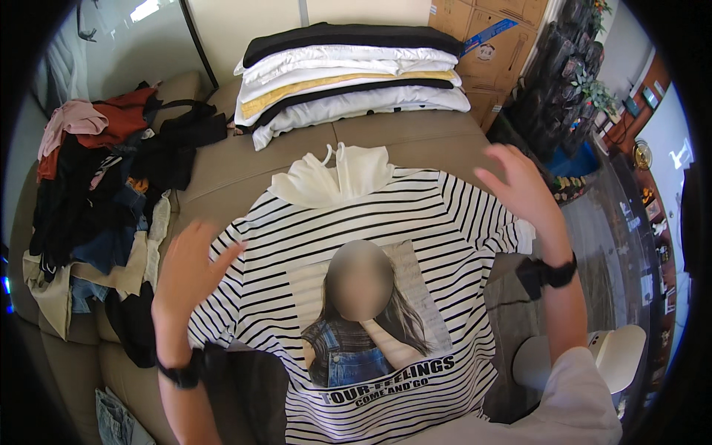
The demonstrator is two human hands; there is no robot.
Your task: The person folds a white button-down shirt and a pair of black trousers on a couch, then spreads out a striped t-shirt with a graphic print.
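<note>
A black-and-white striped hooded T-shirt [345,228] lies spread out with its front up, its white hood towards the back of a brown leather sofa [222,161]. A photo print and lettering cover its chest. My left hand [192,267] hovers over the sleeve at the left, thumb apart from the fingers, holding nothing. Above the other shoulder and sleeve, my right hand [514,178] is raised with its fingers spread and empty. Both wrists wear black bands. The shirt's lower hem runs towards my body and is partly hidden by my own clothing.
Behind the hood stands a stack of folded clothes [350,78]. A loose heap of clothes [105,183] lies at the left, with folded jeans [119,417] below. Cardboard boxes [495,50] and a dark rockery [562,83] stand at the back right; a white stool-like object [617,356] is at the right.
</note>
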